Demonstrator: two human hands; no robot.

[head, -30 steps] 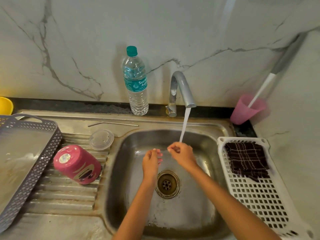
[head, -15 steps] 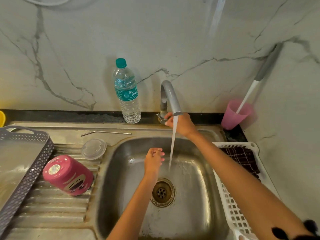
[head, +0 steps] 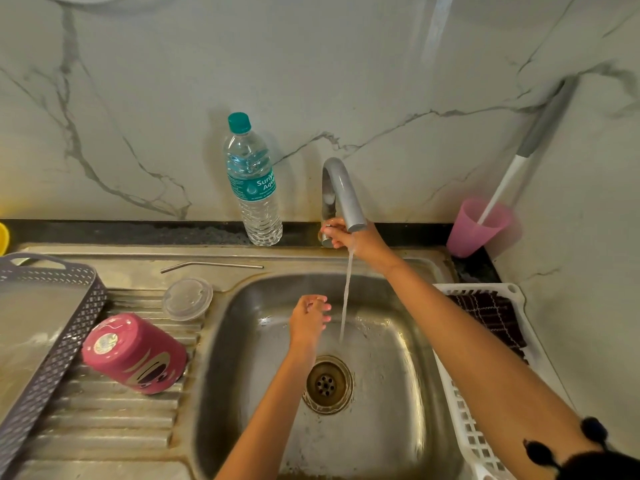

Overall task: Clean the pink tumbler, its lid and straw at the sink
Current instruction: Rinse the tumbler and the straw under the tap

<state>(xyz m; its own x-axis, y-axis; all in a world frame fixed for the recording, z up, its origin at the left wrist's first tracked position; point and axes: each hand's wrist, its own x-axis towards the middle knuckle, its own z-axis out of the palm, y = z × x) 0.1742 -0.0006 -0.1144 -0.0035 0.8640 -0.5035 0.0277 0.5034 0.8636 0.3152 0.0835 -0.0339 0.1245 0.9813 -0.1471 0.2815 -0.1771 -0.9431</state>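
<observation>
The pink tumbler (head: 135, 353) stands upside down on the ribbed drainboard left of the steel sink (head: 249, 341). Its clear lid (head: 187, 298) lies just behind it, and the metal straw (head: 211, 266) lies on the rim further back. My right hand (head: 349, 237) grips the knob at the base of the grey tap (head: 341, 192), under the spout. A thin stream of water still runs down into the basin. My left hand (head: 310, 317) hangs over the basin left of the stream, fingers loosely curled, holding nothing.
A water bottle (head: 252, 188) stands left of the tap. A pink cup (head: 474, 230) with a brush handle sits at the back right corner. A white basket (head: 485, 427) holding a dark cloth is right of the sink. A grey tray (head: 52, 341) is at the far left.
My right hand left the stream, reached back to the tap base and now grips the knob. The water stream has thinned. My left hand stayed over the basin.
</observation>
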